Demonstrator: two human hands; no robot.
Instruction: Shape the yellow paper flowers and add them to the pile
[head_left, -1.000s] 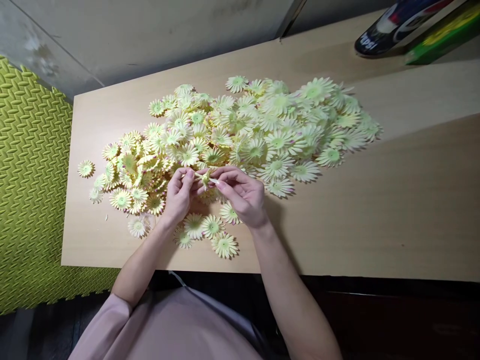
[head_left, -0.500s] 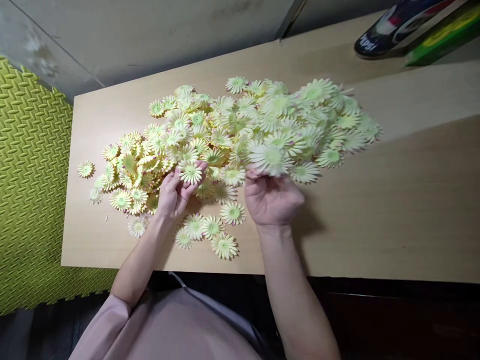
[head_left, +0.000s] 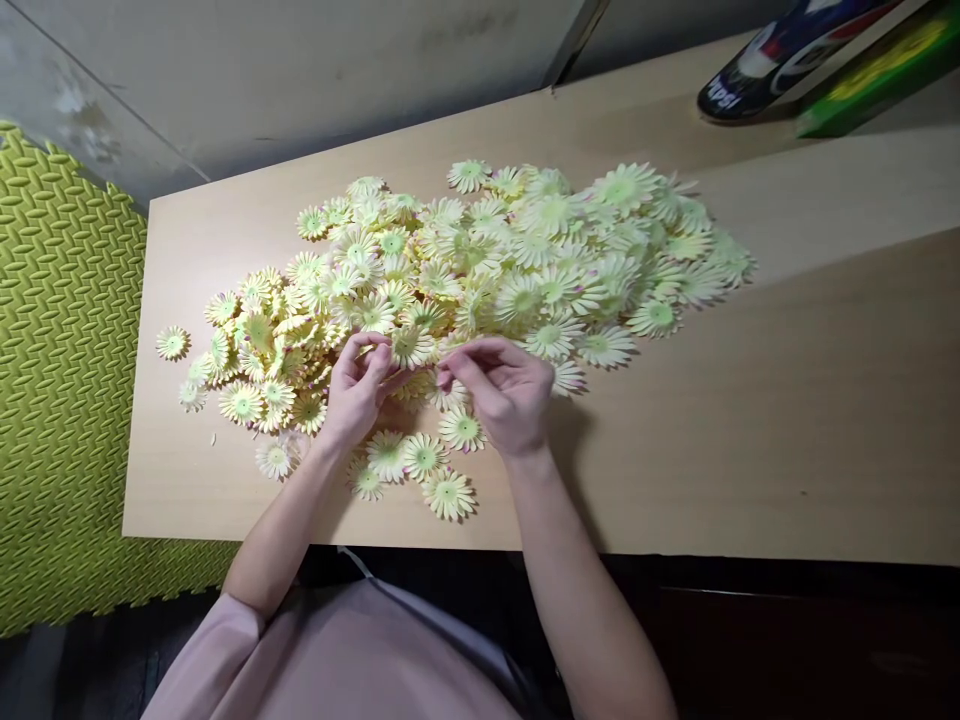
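Observation:
A wide heap of pale yellow paper flowers (head_left: 525, 250) with green centres covers the far half of the wooden table (head_left: 787, 400). My left hand (head_left: 356, 390) pinches one yellow flower (head_left: 409, 345) at the heap's near edge. My right hand (head_left: 502, 390) is close beside it, fingers curled and pinched together just right of that flower; whether they hold anything is hidden. A few loose flowers (head_left: 424, 455) lie on the table below my hands.
A green foam mat (head_left: 60, 400) borders the table's left side. At the far right corner lie a dark blue packet (head_left: 780, 55) and a green box (head_left: 877, 75). A grey wall runs behind the table.
My right hand, which reached into the heap's right part half a second ago, has come back left beside my left hand. My left hand still holds a flower at the heap's edge.

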